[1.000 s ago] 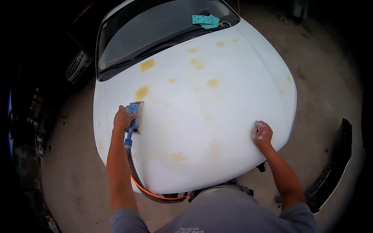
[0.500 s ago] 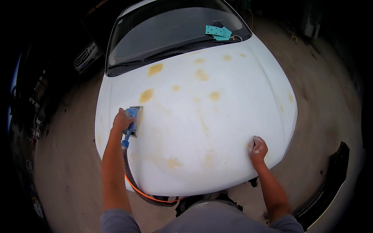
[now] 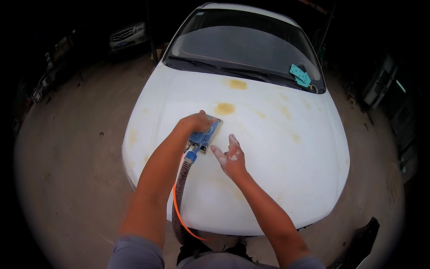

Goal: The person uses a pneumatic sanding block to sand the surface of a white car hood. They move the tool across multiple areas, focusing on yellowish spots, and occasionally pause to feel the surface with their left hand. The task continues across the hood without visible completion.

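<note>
My left hand (image 3: 199,121) is wrapped over a blue air sander (image 3: 204,136), whose flat rectangular pad lies on the white car hood (image 3: 277,179). A ribbed dust hose (image 3: 180,184) and a thin orange air line (image 3: 175,204) trail from the sander down past the hood's front edge. Just right of the sander is my right hand (image 3: 233,159), dusted white, its fingers spread and nothing in them. Whether it touches the hood I cannot tell. Yellowish patches mark the paint, one (image 3: 225,109) just beyond the sander and another (image 3: 238,84) near the windshield.
Turquoise perforated sanding sheets (image 3: 300,76) lie at the windshield's right base, near the wipers (image 3: 244,71). A silver car (image 3: 128,36) is parked at the far left. On the floor at lower right lies a dark curved panel (image 3: 358,246).
My view has turned left. My right hand has come from the hood's right front to beside the sander, and its curled fingers have spread. The left hand still grips the sander.
</note>
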